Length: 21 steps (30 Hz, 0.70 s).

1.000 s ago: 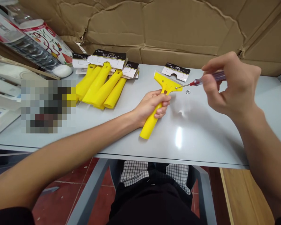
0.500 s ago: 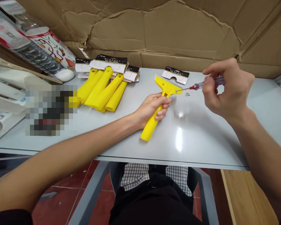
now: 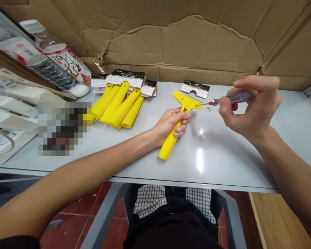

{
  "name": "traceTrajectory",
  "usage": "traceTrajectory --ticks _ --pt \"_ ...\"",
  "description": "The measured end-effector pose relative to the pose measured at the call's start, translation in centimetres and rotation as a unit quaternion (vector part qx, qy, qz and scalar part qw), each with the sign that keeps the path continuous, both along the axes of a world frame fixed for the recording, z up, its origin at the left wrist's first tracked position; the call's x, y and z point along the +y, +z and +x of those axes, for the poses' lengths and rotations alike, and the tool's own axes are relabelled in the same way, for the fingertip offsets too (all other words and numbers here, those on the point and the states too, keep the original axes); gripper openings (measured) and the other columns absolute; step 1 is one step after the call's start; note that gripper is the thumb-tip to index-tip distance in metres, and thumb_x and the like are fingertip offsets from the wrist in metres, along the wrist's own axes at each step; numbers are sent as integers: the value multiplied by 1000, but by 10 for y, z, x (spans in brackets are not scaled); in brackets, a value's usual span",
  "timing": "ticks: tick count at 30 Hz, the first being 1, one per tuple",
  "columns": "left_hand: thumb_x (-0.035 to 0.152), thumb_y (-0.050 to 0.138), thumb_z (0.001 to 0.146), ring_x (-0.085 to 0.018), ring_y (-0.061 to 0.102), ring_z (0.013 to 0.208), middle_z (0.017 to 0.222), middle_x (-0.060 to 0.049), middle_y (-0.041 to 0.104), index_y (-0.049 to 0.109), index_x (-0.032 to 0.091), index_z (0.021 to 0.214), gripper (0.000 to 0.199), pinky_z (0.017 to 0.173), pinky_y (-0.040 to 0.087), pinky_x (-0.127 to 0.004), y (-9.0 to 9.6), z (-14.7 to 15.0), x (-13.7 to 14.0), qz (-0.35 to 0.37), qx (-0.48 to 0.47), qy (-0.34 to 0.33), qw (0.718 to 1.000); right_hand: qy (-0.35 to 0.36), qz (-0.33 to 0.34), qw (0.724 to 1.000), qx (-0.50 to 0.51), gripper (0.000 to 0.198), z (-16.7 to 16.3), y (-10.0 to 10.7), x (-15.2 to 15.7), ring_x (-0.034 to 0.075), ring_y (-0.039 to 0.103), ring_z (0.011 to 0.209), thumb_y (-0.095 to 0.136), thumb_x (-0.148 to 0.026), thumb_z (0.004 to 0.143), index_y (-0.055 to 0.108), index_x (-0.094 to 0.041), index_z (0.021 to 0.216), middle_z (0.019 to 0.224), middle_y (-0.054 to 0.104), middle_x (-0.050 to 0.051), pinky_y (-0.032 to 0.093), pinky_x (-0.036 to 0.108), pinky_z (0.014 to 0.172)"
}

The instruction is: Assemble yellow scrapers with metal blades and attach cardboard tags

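Observation:
My left hand (image 3: pixel 174 125) is wrapped round the handle of a yellow scraper (image 3: pixel 168 145), whose wide head points away from me. In my right hand (image 3: pixel 254 109) is a screwdriver (image 3: pixel 231 99) with a clear purplish handle, held between thumb and fingers. The screwdriver's thin shaft lies nearly level, and its tip meets a screw at the right end of the scraper head. Just right of the head lie small metal screws (image 3: pixel 208 109) on the table. A black and white header card (image 3: pixel 195 89) rests behind the scraper head.
Several more yellow scrapers (image 3: pixel 119 107) with cards lie in a pile to the left. Plastic bottles (image 3: pixel 54 65) and a white rack (image 3: pixel 12 110) stand at the far left, near a blurred-out patch. Cardboard (image 3: pixel 186 45) walls the back of the grey table (image 3: pixel 134 169).
The fingers of my right hand have shifted and opened somewhat around the screwdriver handle. The whole view has tilted slightly, so everything sits a little lower. My left hand keeps its hold.

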State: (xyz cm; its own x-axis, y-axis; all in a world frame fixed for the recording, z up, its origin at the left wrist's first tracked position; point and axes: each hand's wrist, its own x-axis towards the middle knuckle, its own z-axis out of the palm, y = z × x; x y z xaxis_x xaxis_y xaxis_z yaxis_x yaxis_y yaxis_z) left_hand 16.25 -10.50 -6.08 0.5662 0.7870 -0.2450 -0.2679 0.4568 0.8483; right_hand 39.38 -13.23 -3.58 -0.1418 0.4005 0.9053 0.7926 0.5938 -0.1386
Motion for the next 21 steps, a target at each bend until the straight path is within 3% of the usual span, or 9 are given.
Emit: traceTrajectory --ticks 3,10,14,19,21 --pt "15 73 89 0 40 39 68 7 54 53 18 77 24 34 33 -12 0 0 0 6 -9 -3 1000 14 -25 1000 12 30 -1 4 -3 25 76 66 72 -35 95 59 -40 121 92 80 -2 55 40 51" --pt "13 73 88 -1 39 40 66 7 52 53 18 77 23 33 32 -11 2 1 1 -12 0 9 1000 -16 -23 999 -33 11 0 8 -1 22 67 52 62 -41 101 70 -34 104 77 78 -2 51 40 49" --pt "11 71 89 0 38 40 67 6 53 54 18 76 22 34 32 -11 2 0 2 -17 2 16 1000 -28 -25 999 -34 33 7 7 4 20 64 50 44 -46 114 69 -30 98 61 67 -1 48 37 49" --pt "10 69 91 -1 39 39 67 6 54 55 17 78 20 33 32 -11 1 0 2 -18 -4 15 1000 -3 -26 999 -42 13 8 7 6 21 70 60 55 -28 109 68 -30 111 79 75 1 55 38 58" --pt "10 69 91 -1 39 39 68 6 54 56 17 79 19 34 32 -11 1 0 2 -20 -3 19 1000 35 -3 998 -54 19 4 6 6 19 70 60 59 -19 102 65 -30 116 86 76 0 55 35 54"
